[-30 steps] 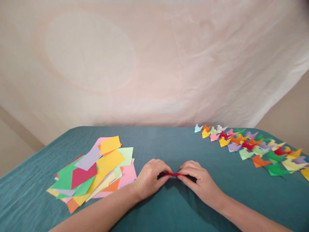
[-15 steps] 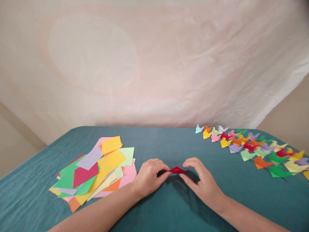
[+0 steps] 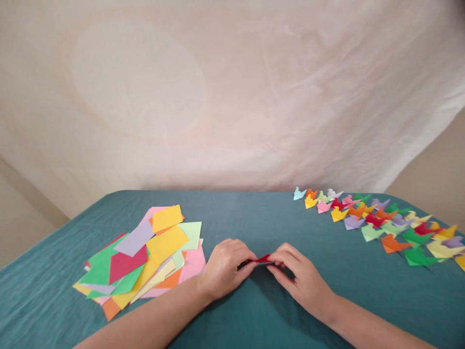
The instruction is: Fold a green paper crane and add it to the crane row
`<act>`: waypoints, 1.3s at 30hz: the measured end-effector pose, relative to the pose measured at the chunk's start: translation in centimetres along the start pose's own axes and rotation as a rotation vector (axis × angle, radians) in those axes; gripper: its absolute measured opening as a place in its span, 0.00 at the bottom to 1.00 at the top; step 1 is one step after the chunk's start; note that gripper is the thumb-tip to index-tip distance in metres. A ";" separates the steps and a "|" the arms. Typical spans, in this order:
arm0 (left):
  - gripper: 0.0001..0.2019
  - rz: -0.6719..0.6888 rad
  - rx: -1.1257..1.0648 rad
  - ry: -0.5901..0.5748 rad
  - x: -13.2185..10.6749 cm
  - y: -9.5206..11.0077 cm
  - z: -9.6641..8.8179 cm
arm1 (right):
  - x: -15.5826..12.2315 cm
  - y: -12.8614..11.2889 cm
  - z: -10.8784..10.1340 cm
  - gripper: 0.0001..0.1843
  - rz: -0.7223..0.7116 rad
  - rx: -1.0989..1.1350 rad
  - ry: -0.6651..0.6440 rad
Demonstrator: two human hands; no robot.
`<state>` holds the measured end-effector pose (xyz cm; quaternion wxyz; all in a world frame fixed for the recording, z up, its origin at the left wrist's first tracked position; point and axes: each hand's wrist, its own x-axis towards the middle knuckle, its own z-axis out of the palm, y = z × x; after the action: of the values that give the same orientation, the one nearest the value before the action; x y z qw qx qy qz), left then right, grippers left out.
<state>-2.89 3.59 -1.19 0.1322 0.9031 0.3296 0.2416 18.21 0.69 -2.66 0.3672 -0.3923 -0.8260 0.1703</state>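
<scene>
A small folded piece of red paper (image 3: 262,259) lies low over the teal tablecloth (image 3: 254,213), near the front middle. My left hand (image 3: 227,266) pinches its left end with curled fingers. My right hand (image 3: 300,276) presses and pinches its right end, fingers bent down over it. Most of the red paper is hidden between my fingertips.
A loose pile of coloured paper squares (image 3: 141,254) lies to the left of my hands. Several small folded paper figures (image 3: 381,223) in many colours stand in rows at the right back. A pale wrinkled cloth (image 3: 232,97) hangs behind the table.
Half a second ago my right hand was lifted off and open beside the red paper; it has come back down and closed on the right end. My left hand kept its hold.
</scene>
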 end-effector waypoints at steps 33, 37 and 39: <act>0.13 0.036 0.004 0.019 0.2 -0.2 0.0 | 0.0 0.5 -0.2 0.10 0.043 -0.052 -0.053; 0.16 0.010 -0.003 -0.047 0.2 -0.3 0.1 | 0.0 0.3 -0.3 0.09 0.079 -0.097 -0.076; 0.18 0.005 0.003 -0.062 0.2 -0.3 0.1 | 0.0 0.3 -0.3 0.09 0.080 -0.095 -0.085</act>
<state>-2.93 3.93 -1.31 0.1405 0.9111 0.3235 0.2133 18.57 0.88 -2.61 0.3056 -0.4343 -0.8317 0.1620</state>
